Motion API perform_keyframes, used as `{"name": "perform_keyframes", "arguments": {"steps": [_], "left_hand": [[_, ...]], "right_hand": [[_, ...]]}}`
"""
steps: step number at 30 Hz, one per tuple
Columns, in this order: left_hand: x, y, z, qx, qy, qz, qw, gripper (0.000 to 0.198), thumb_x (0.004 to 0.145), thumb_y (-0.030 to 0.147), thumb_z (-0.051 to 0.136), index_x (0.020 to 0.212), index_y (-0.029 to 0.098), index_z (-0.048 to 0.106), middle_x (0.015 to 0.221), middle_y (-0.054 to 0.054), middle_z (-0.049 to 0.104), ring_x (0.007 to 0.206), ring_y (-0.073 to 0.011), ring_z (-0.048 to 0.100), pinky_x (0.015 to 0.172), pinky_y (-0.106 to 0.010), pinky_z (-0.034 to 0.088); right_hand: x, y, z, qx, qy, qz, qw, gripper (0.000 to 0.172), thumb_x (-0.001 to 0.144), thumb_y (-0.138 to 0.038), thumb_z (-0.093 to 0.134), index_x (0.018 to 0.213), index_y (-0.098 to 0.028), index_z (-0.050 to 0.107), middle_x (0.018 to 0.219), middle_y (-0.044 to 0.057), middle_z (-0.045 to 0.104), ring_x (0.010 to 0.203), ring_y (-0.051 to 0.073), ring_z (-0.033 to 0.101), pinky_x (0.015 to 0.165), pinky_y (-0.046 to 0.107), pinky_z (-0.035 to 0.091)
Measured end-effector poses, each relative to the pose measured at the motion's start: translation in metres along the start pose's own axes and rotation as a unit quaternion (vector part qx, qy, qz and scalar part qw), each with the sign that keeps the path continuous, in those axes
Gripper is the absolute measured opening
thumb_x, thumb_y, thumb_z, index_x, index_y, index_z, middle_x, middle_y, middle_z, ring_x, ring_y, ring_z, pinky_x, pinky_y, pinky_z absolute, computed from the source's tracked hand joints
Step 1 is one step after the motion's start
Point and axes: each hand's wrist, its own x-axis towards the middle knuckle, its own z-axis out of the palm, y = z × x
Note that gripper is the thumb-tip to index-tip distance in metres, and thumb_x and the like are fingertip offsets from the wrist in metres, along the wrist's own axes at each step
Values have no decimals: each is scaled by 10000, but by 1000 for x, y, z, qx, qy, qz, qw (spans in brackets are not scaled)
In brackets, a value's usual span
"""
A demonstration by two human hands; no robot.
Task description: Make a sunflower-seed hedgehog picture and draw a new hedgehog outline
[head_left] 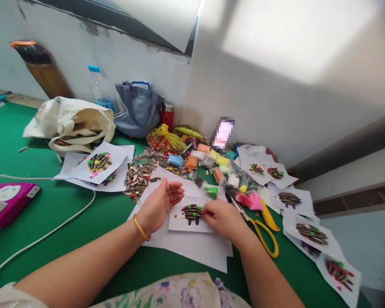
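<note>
From the head camera, looking forward and down, a person's two bare hands work over a green desk (93, 252). Near the middle, a small white rectangular paper card (177, 226) lies on larger loose white paper sheets (195, 246); on it is a hedgehog picture (191, 211), facing left, its back made of dark striped seeds and dotted with round bright-green balls. The right hand (223, 216) touches the card at the hedgehog's tail end, its grip narrow, thumb and fingertips drawn together; whether anything sits between them is hidden. The left hand (162, 205), wearing a gold bangle (141, 227) at the wrist, is at the card's left side, its grip loose and empty, fingers gently curled, palm turned toward the card. Beyond the left hand spreads a heap of striped sunflower seeds (141, 177) mixed with small coloured balls. Behind the card lie small packets of coloured modelling clay (223, 160). Just beside the right hand are yellow-handled metal scissors (256, 223) and a yellow plastic cutter (268, 216). White paper cards with seed hedgehogs (311, 233) line the right edge. Toward the wall stand a blue-grey fabric bag (137, 111) and a red metal flask (167, 116); a cream cloth bag (57, 115) slumps to their left.
</note>
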Motion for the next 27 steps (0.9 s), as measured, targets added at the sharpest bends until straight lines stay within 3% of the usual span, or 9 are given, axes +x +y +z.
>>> {"name": "perform_keyframes", "arguments": {"steps": [13,20,24,27], "left_hand": [[0,0,1,-2,2,1,1000,452,958,473,392,900,129,681,857,-93,669,840,-178,633,868,-322,481],[0,1,-1,4,-1,-5,1000,456,952,487,402,904,131,684,864,-92,670,842,-176,635,871,-322,479],[1,0,-2,5,-2,-5,1000,444,945,491,421,907,133,681,872,-93,672,843,-174,635,874,-322,478],[1,0,-2,6,-4,-8,1000,430,944,482,431,909,133,680,873,-91,669,840,-170,634,873,-321,478]], "right_hand": [[4,-3,7,-79,1,-29,996,157,815,-133,589,711,-208,680,713,12,650,739,152,552,660,258,333],[-3,2,-10,2,-6,8,1000,165,859,-195,555,815,-237,708,810,-4,703,787,152,600,698,253,377],[0,14,-12,12,80,38,996,167,878,-227,528,795,-211,673,811,17,676,779,170,581,714,282,405],[10,26,0,-30,193,43,980,195,872,-251,558,1017,-186,672,1005,80,667,956,236,558,841,358,420]]}}
